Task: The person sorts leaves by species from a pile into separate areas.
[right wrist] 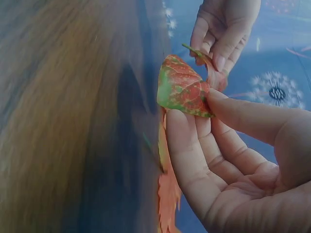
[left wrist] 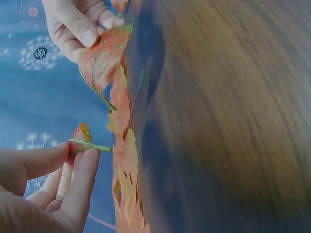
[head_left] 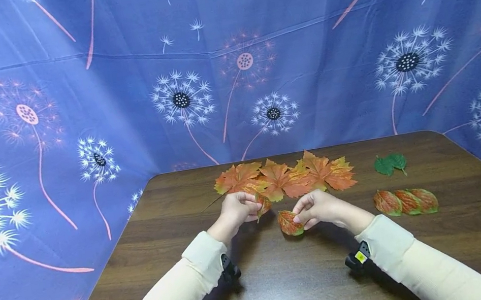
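My left hand (head_left: pixel 237 212) pinches a small red-and-green leaf (head_left: pixel 264 204) between thumb and fingers, its green stem (left wrist: pixel 101 147) sticking out past the fingertips. Just to the right, my right hand (head_left: pixel 320 210) pinches a second red-and-green leaf (head_left: pixel 289 222) by its edge. Both leaves are held above the table, close to each other, and the right one shows its veined face with a green border in the right wrist view. Behind the hands, large orange maple leaves (head_left: pixel 275 176) lie in an overlapping row, partly hidden by the left hand.
On the right of the brown wooden table (head_left: pixel 473 230), three red-and-green leaves (head_left: pixel 409 201) overlap in a row. Beyond them lie green leaves (head_left: pixel 390 164). A blue cloth (head_left: pixel 305 84) with a dandelion print hangs behind the table's far edge and along its sides.
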A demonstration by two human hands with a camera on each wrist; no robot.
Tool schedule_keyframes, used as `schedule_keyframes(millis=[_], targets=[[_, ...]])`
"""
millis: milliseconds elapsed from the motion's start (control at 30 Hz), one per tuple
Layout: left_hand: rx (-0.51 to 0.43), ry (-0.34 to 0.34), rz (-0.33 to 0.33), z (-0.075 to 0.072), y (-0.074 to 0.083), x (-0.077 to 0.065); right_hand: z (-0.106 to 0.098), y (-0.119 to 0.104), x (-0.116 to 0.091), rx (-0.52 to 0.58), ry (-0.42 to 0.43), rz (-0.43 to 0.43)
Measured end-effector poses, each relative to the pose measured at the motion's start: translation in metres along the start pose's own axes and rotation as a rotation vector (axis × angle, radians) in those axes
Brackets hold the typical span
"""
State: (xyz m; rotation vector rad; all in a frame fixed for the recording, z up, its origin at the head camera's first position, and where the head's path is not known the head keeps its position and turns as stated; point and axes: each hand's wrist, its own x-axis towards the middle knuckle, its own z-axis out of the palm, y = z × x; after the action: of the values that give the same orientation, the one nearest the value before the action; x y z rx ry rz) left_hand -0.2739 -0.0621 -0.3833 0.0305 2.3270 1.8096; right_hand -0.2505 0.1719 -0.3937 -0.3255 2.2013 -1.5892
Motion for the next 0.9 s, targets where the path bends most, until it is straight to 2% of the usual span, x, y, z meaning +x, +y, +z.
schedule_keyframes(millis=[300, 600, 900], targets=[[-0.050, -0.046, 0.015, 0.032, 0.007, 0.002, -0.034, 0.005, -0.019, -0.013, 0.037, 0.012], [-0.058, -0.061, -0.011, 0.062, 0.012, 0.000, -0.062, 0.011, -0.041, -0.037, 0.117, 0.017], [-0.170, -0.113, -0.001, 0.110, 0.020, -0.014, -0.100, 0.025, -0.080, -0.112, 0.169, 0.076]])
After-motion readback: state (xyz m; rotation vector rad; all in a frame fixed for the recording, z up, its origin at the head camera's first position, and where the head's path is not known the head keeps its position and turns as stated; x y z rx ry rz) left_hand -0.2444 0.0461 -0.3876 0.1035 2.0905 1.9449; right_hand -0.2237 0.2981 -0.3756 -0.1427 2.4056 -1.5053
